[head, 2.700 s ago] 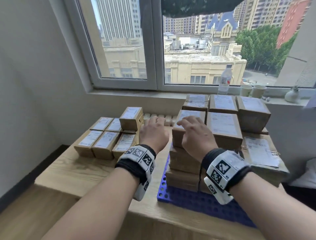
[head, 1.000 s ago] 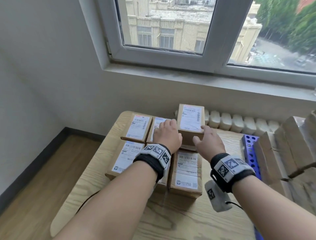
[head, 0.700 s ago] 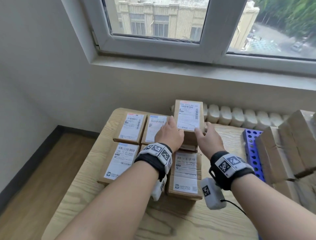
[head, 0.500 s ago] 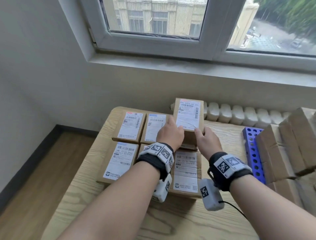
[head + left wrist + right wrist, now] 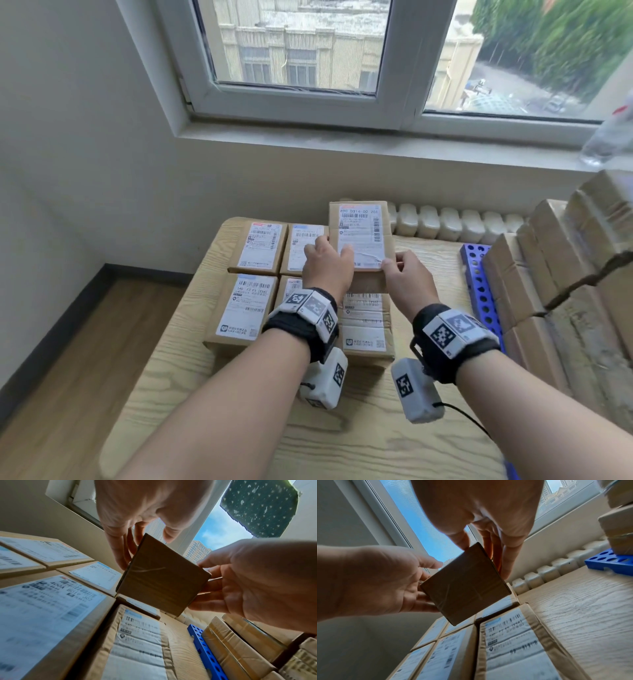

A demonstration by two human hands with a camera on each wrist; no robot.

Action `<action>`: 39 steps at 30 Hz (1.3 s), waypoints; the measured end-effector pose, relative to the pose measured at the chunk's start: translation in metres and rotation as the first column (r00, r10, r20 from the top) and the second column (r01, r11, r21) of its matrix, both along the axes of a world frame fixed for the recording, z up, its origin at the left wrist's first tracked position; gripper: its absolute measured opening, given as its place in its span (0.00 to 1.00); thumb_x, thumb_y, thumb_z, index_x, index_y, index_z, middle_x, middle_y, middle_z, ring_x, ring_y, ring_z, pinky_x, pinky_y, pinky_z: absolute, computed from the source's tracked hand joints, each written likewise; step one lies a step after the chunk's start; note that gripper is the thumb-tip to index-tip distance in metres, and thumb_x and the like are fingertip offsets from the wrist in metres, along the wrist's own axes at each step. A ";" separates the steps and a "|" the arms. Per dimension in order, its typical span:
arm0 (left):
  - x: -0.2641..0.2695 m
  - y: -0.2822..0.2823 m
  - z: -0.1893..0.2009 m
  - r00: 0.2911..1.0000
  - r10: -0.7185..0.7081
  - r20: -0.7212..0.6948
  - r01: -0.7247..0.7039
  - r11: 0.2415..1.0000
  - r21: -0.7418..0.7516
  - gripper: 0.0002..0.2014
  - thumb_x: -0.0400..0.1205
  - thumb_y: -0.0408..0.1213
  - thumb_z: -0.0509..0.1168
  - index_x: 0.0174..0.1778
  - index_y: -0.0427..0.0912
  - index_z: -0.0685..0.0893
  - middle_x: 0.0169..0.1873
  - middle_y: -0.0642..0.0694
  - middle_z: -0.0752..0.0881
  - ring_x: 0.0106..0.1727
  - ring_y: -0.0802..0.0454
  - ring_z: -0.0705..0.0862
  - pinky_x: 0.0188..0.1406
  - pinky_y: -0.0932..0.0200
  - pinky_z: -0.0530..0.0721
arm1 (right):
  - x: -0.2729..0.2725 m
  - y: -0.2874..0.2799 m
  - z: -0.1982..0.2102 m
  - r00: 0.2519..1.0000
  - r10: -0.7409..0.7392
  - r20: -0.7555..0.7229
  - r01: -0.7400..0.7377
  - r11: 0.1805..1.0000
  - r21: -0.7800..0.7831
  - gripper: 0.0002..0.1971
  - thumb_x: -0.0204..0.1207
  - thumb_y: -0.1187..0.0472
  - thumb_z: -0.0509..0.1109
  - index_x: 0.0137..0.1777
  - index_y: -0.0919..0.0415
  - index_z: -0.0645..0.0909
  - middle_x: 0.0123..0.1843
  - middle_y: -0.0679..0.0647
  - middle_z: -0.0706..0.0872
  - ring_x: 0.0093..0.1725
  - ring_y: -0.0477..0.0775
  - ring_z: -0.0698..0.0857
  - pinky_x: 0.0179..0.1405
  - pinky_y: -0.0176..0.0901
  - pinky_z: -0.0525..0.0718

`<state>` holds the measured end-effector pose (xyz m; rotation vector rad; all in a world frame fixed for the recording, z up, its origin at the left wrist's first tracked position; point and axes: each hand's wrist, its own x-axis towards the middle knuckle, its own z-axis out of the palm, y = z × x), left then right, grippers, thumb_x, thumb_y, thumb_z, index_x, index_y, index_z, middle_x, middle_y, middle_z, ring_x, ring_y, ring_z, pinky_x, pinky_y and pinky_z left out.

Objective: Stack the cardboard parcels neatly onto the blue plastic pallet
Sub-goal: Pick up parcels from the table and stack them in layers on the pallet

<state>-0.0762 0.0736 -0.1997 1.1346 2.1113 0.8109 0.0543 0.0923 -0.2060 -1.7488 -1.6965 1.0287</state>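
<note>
A cardboard parcel (image 5: 360, 240) with a white shipping label on its top face was held between both hands, lifted clear of the flat group of labelled parcels (image 5: 251, 301) lying on the wooden table (image 5: 376, 438). The left hand (image 5: 327, 265) gripped the parcel's left side, thumb lying on the label near the close edge and fingers (image 5: 120, 555) running down the side wall, as the left wrist view showed from below. The right hand (image 5: 409, 279) held the parcel's right side in the same way, thumb tip at the near right corner and fingers (image 5: 506, 561) pressed along the side wall. Both grips were narrow, set to the parcel's width, with the fingers only slightly bent. From the wrist views the parcel's brown taped underside (image 5: 161, 577) hung free above the parcels beneath, tilted, touching none of them.

The blue plastic pallet (image 5: 479, 291) lay to the right of the held parcel, on the same table, with a stack of parcels (image 5: 561, 274) already on it. Behind the held parcel a pale radiator (image 5: 452, 222) ran below the window sill (image 5: 342, 140), and a clear bottle (image 5: 606, 137) stood on the sill's far right.
</note>
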 end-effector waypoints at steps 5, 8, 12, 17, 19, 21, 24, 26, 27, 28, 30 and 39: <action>0.008 -0.041 0.013 0.999 0.038 0.015 -0.039 0.999 0.031 0.31 0.86 0.55 0.56 0.80 0.39 0.64 0.73 0.37 0.69 0.73 0.39 0.71 0.69 0.45 0.72 | 0.010 -0.044 0.018 0.997 0.002 -0.073 0.002 0.999 0.049 0.10 0.83 0.55 0.61 0.59 0.57 0.78 0.51 0.50 0.85 0.48 0.50 0.82 0.41 0.43 0.77; 0.014 -0.066 0.019 0.994 0.055 0.092 -0.061 0.996 0.060 0.34 0.82 0.60 0.56 0.80 0.41 0.65 0.72 0.38 0.72 0.72 0.38 0.73 0.73 0.43 0.72 | 0.020 -0.075 0.028 0.993 0.005 -0.114 0.005 0.996 0.088 0.07 0.83 0.58 0.61 0.58 0.56 0.77 0.47 0.47 0.82 0.44 0.43 0.80 0.35 0.34 0.73; 0.024 -0.106 0.033 0.959 0.046 0.278 -0.081 0.990 0.117 0.46 0.70 0.68 0.54 0.81 0.44 0.64 0.68 0.43 0.82 0.66 0.41 0.81 0.69 0.40 0.78 | 0.038 -0.116 0.037 0.985 -0.011 -0.170 0.030 0.993 0.111 0.07 0.82 0.59 0.62 0.58 0.55 0.78 0.49 0.48 0.84 0.48 0.45 0.82 0.39 0.37 0.77; 0.038 -0.145 0.042 0.931 0.020 0.363 -0.095 0.977 0.191 0.44 0.67 0.76 0.53 0.74 0.51 0.72 0.61 0.47 0.85 0.61 0.44 0.83 0.65 0.42 0.81 | 0.059 -0.158 0.047 0.978 -0.016 -0.209 0.047 0.989 0.142 0.04 0.79 0.59 0.64 0.50 0.54 0.79 0.47 0.50 0.86 0.48 0.50 0.85 0.48 0.46 0.84; 0.046 -0.153 0.043 0.912 -0.002 0.410 -0.099 0.969 0.225 0.48 0.61 0.81 0.52 0.71 0.53 0.74 0.61 0.45 0.85 0.62 0.42 0.83 0.65 0.40 0.81 | 0.068 -0.173 0.053 0.976 -0.023 -0.216 0.063 0.982 0.180 0.04 0.80 0.57 0.64 0.48 0.55 0.79 0.44 0.50 0.86 0.45 0.50 0.85 0.43 0.44 0.83; 0.056 -0.158 0.044 0.850 -0.052 0.524 -0.105 0.958 0.265 0.45 0.60 0.78 0.59 0.68 0.53 0.75 0.60 0.43 0.86 0.58 0.42 0.87 0.60 0.40 0.86 | 0.077 -0.187 0.061 0.976 -0.046 -0.215 0.096 0.969 0.227 0.07 0.81 0.55 0.64 0.47 0.57 0.78 0.42 0.49 0.85 0.41 0.46 0.83 0.36 0.38 0.77; 0.072 -0.164 0.053 0.809 -0.105 0.579 -0.081 0.954 0.287 0.41 0.60 0.78 0.64 0.64 0.59 0.73 0.62 0.41 0.84 0.59 0.42 0.87 0.59 0.40 0.87 | 0.094 -0.202 0.075 0.969 -0.064 -0.239 0.130 0.954 0.269 0.10 0.83 0.51 0.62 0.47 0.57 0.77 0.41 0.50 0.84 0.39 0.46 0.82 0.34 0.37 0.74; 0.085 -0.171 0.066 0.802 -0.152 0.578 -0.055 0.944 0.325 0.40 0.63 0.78 0.64 0.67 0.59 0.71 0.61 0.42 0.84 0.59 0.42 0.87 0.59 0.40 0.87 | 0.106 -0.206 0.083 0.965 -0.093 -0.246 0.168 0.938 0.302 0.12 0.84 0.49 0.61 0.45 0.55 0.78 0.41 0.49 0.84 0.41 0.49 0.82 0.36 0.41 0.75; 0.092 -0.176 0.074 0.788 -0.191 0.585 -0.040 0.933 0.358 0.40 0.67 0.74 0.64 0.71 0.55 0.70 0.60 0.43 0.86 0.57 0.43 0.88 0.59 0.40 0.87 | 0.113 -0.208 0.086 0.965 -0.110 -0.236 0.185 0.928 0.324 0.12 0.84 0.48 0.61 0.44 0.54 0.78 0.41 0.48 0.84 0.41 0.49 0.82 0.37 0.43 0.75; 0.098 -0.179 0.081 0.767 -0.218 0.603 -0.032 0.926 0.376 0.39 0.72 0.70 0.64 0.74 0.51 0.68 0.58 0.43 0.87 0.56 0.43 0.89 0.59 0.40 0.87 | 0.119 -0.210 0.090 0.965 -0.119 -0.233 0.196 0.919 0.343 0.12 0.84 0.48 0.60 0.44 0.53 0.78 0.41 0.48 0.84 0.42 0.49 0.82 0.37 0.43 0.75; 0.110 -0.181 0.091 0.741 -0.257 0.620 -0.021 0.915 0.404 0.36 0.79 0.64 0.63 0.78 0.47 0.64 0.59 0.42 0.87 0.56 0.43 0.89 0.60 0.39 0.87 | 0.131 -0.212 0.098 0.961 -0.123 -0.246 0.210 0.905 0.369 0.12 0.85 0.47 0.59 0.48 0.54 0.78 0.43 0.49 0.84 0.44 0.51 0.83 0.42 0.46 0.79; 0.182 -0.160 0.129 0.698 -0.388 0.602 0.037 0.859 0.510 0.55 0.60 0.80 0.67 0.77 0.46 0.68 0.65 0.41 0.85 0.62 0.40 0.86 0.63 0.38 0.85 | 0.198 -0.211 0.136 0.918 -0.063 -0.391 0.237 0.879 0.414 0.18 0.81 0.39 0.58 0.58 0.50 0.78 0.50 0.50 0.87 0.51 0.53 0.87 0.53 0.52 0.85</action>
